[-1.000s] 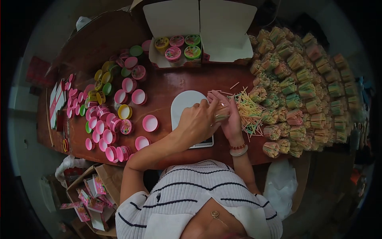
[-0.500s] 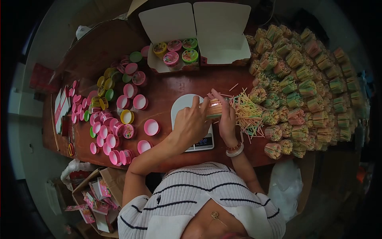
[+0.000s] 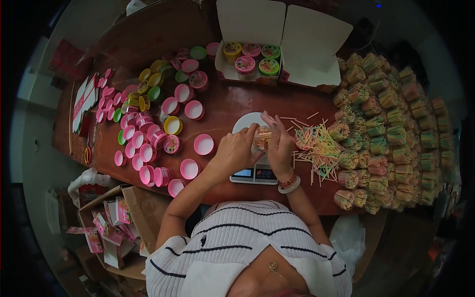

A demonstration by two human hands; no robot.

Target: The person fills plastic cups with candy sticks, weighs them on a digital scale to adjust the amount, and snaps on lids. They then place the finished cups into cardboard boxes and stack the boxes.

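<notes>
Above a white digital scale [image 3: 251, 120], my left hand [image 3: 234, 152] is closed round a bundle of thin pastel sticks [image 3: 262, 138]. The bundle's cut ends face upward, and a clear wrapper or tub seems to surround it. My right hand [image 3: 281, 148] grips the same bundle from the right, its fingers pointing up and a bracelet and a bangle at the wrist. Just right of that hand lies a heap of loose pastel sticks [image 3: 319, 148]. The scale's lit display [image 3: 242, 173] shows below my hands.
Pink, yellow and green tubs and lids [image 3: 143, 129] spread across the left table. An open white box [image 3: 252, 78] at the back holds several lidded tubs. Many bundled sticks [image 3: 391, 128] are stacked at right. Scissors [image 3: 87, 153] lie far left; a carton [image 3: 143, 210] stands below.
The camera view has shifted, so most of the table sits farther right. The bundle between my hands has tipped from lying sideways to ends-up.
</notes>
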